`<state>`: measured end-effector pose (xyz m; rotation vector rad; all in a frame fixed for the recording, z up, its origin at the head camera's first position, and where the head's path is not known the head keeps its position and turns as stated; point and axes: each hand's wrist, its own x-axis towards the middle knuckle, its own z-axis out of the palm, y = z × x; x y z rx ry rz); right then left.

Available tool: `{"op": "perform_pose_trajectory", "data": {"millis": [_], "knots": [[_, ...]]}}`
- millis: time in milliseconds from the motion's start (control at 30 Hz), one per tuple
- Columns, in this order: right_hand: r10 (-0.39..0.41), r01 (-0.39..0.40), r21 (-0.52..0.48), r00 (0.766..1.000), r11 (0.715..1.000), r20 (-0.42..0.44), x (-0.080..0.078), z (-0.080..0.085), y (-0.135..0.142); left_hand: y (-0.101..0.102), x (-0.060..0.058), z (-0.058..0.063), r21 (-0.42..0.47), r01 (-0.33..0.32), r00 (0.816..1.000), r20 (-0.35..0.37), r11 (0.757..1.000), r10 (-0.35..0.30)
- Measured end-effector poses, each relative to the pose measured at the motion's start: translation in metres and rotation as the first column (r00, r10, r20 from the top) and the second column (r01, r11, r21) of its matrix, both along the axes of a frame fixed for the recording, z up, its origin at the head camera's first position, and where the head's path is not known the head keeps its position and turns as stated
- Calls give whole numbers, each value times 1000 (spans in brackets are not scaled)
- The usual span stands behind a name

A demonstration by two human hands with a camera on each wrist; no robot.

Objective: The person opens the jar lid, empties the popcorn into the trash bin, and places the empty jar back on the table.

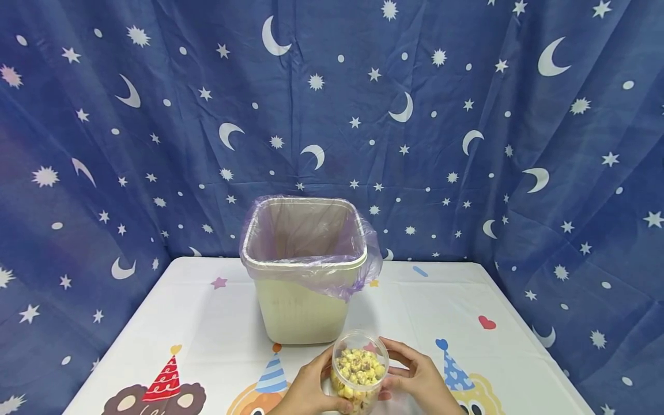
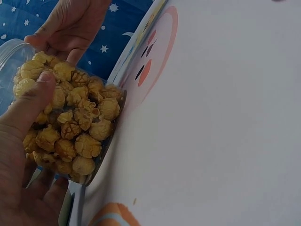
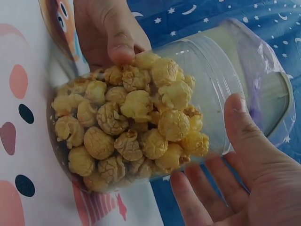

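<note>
A clear plastic jar (image 1: 359, 369), partly filled with yellow-brown popcorn (image 3: 136, 117), stands on the white tablecloth near the front edge. Its mouth looks uncovered in the head view. My left hand (image 1: 313, 385) grips the jar low on its left side, thumb across the front, fingers behind it. On the other side my right hand (image 1: 415, 374) holds the jar near the rim. In the right wrist view its thumb (image 3: 242, 120) lies at the rim and its fingers reach beneath the wall. Popcorn fills the lower part, with bare plastic above it.
Just behind the jar stands a cream-coloured bin (image 1: 303, 311) lined with a thin purple bag (image 1: 369, 259). The tablecloth (image 1: 207, 323) has printed cartoon animals in party hats. A blue curtain (image 1: 332, 115) with moons and stars encloses the back and sides.
</note>
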<state>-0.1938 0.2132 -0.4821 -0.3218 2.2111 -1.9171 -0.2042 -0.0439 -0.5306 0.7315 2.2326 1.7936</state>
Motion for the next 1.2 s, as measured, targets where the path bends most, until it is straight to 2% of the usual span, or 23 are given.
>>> {"op": "perform_pose_trajectory", "data": {"millis": [133, 267, 367, 467, 567, 667, 733, 933, 1200], "knots": [[48, -48, -40, 999, 998, -10, 1, 0, 4, 1, 1, 0, -11, -13, 1000, 3, 1000, 13], [54, -59, -54, 995, 997, -85, 7, 0, 1, 2, 1, -1, -33, -26, 999, -21, 999, 26], [1, -7, -32, 984, 999, -181, 15, -1, -9, 1, 1, -1, -49, -34, 998, -45, 998, 32], [-66, 79, 33, 958, 996, -280, 21, -4, -21, 1, 1, -1, -63, -41, 997, -64, 997, 37], [-146, 184, 101, 941, 978, -305, 24, -6, -31, 1, 1, -1, -67, -45, 996, -74, 997, 40], [-207, 250, 127, 938, 960, -277, 23, -6, -35, 1, 2, -1, -70, -46, 997, -73, 997, 40], [-223, 261, 135, 942, 956, -250, 22, -4, -35, 1, 2, -1, -69, -45, 997, -67, 997, 40], [-202, 228, 149, 964, 962, -170, 17, 0, -28, 1, 2, 0, -63, -37, 998, -56, 997, 34], [-157, 163, 78, 985, 984, -74, 8, 0, -20, 1, 2, 1, -67, -40, 998, -53, 997, 36]]}}
